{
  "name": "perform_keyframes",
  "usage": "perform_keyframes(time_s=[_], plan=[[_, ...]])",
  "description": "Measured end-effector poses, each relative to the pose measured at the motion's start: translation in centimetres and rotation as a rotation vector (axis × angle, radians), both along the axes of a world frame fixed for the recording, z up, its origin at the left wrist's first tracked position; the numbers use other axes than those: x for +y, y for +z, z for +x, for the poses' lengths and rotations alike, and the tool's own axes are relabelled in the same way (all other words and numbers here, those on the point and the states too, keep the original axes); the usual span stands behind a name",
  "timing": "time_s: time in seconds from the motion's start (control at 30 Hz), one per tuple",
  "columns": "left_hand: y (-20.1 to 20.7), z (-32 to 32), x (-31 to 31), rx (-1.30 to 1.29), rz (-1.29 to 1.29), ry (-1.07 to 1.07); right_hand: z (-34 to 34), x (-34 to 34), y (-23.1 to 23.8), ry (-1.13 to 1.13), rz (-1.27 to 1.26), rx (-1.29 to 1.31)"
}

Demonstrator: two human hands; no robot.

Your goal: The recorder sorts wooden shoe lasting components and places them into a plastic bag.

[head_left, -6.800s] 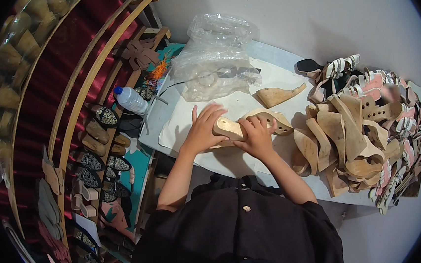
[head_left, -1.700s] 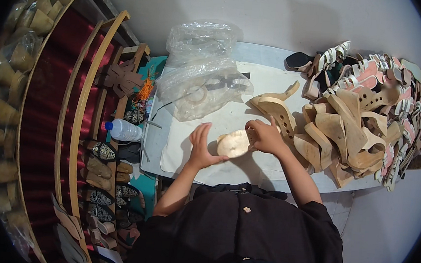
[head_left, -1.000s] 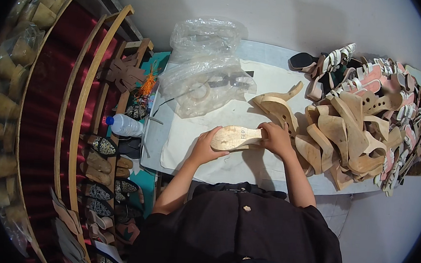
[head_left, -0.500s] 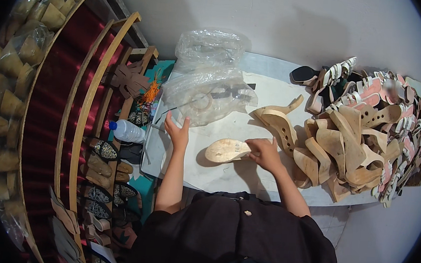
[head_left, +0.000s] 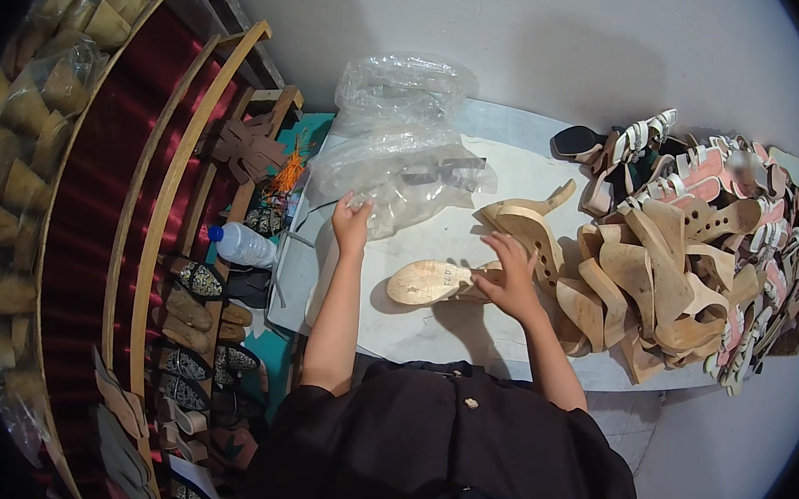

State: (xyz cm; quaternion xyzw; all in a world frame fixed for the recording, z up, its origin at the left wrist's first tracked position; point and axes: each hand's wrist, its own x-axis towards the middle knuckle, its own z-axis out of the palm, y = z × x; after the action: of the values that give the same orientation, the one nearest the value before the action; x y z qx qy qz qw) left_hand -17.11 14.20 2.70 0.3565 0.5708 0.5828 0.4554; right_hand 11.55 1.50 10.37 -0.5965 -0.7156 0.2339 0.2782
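Here, a pale worktop (head_left: 513,121) bears a clear plastic bag (head_left: 397,167) at its far left corner and a heap of wooden pieces (head_left: 638,254) toward its right edge. Nearer the front edge sits a single wooden sole (head_left: 423,284). The right hand (head_left: 511,282), fingers spread wide, is at its narrow end. The left hand (head_left: 352,223) is at the bag's margin; whether its fingers pinch, I cannot tell.

On a table (head_left: 512,125), a shoe form (head_left: 423,283) lies before the person (head_left: 459,442). Behind it sits a bag (head_left: 388,150); to its right, a heap of other forms (head_left: 638,259), with sandals (head_left: 701,179) piled beyond. Left of the table, a rack (head_left: 141,285) holds shoes (head_left: 189,317).
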Motion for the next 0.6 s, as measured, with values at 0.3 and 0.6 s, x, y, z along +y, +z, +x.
perform_keyframes(time_s=[0.3,0.6], plan=[[11.3,8.9,-6.1,0.567,0.482,-0.06,-2.0,1.7,4.5,-0.186,0.258,0.054],[12.9,8.5,-11.6,0.718,1.04,-0.098,-0.2,1.5,4.9,-0.086,0.429,0.099]])
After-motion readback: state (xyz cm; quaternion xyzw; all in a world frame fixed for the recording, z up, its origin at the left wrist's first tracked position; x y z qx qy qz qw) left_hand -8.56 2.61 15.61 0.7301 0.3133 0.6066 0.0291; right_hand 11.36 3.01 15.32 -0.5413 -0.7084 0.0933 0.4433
